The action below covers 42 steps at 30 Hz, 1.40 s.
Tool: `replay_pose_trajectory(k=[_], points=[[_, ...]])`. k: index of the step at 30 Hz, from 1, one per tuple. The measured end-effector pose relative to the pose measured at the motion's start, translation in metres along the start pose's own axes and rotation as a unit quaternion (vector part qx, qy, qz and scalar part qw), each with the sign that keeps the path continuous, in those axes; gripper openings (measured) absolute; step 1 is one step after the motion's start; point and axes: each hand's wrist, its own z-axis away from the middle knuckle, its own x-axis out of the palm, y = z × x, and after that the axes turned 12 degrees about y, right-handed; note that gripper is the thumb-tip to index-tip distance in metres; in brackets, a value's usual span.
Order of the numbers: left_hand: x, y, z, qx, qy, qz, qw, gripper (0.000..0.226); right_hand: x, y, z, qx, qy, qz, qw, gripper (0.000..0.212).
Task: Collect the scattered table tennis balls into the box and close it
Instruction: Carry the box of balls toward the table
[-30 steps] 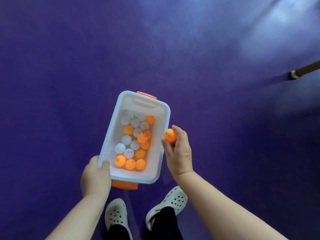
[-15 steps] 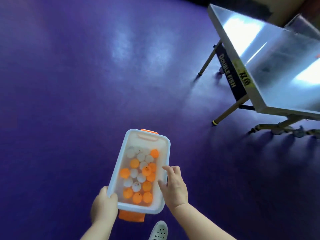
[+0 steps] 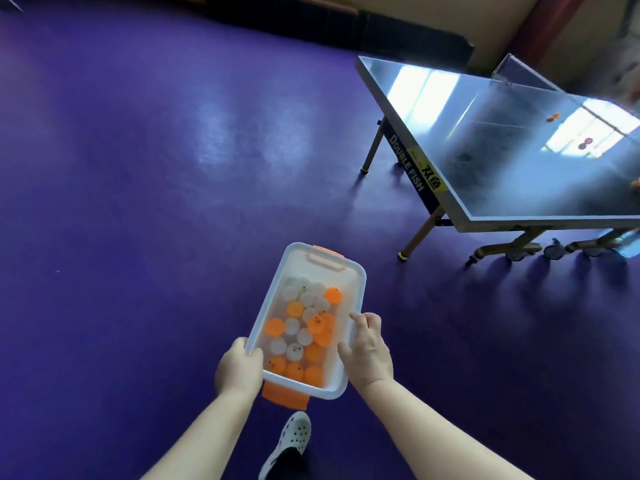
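White, half-clear plastic of the box point(image 3: 322, 271), carried low in front of the body, above the purple floor point(image 3: 138, 168), open at the top. Gripped at the near left corner by the left hand point(image 3: 239, 368), with fingers curled over the rim. Clasped on the right long side by the right hand point(image 3: 369, 348), thumb against the wall and fingertips up at the rim, with nothing else in this hand. Filled already with a good heap of balls point(image 3: 304, 334), orange and white mixed. Seems well into the collecting part, but probably not at its end.

Orange latch point(image 3: 284, 398) hanging down at the near end, a second latch point(image 3: 329, 251) at the far end, neither fastened to anything. No lid anywhere in sight, so the closing clearly not yet done.

Farther out, to the right, a table tennis table point(image 3: 519, 150). On its top an orange ball point(image 3: 553, 117), a further orange spot point(image 3: 635, 183) at the right edge of the view, and a small reddish thing point(image 3: 585, 143), too blurred to name. Most likely something still to fetch from there. No stray ball to find on the visible part of the floor. At the bottom edge, one white shoe point(image 3: 294, 434) with holes.
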Motion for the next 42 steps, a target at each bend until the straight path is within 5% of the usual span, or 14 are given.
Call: replay_pose_trajectory(k=[8,22,30,42], points=[[0.014,0.054,-0.042,-0.012,-0.018,0.006,1.000,0.012,0.001,-0.017,-0.068,0.037,0.052,-0.106,0.992,0.040],[-0.105,0.081,-0.165,-0.106,0.095,-0.057,0.988,0.014,0.046,-0.210,-0.182,-0.133,-0.104,-0.200,0.965,0.039],[-0.192,0.072,-0.261,-0.158,0.133,0.014,0.978,0.027,0.106,-0.343,-0.213,-0.222,-0.133,-0.199,0.945,0.034],[-0.251,0.114,-0.483,-0.071,0.070,-0.094,0.991,0.020,0.166,-0.480,-0.315,-0.143,-0.104,-0.188,0.966,0.034]])
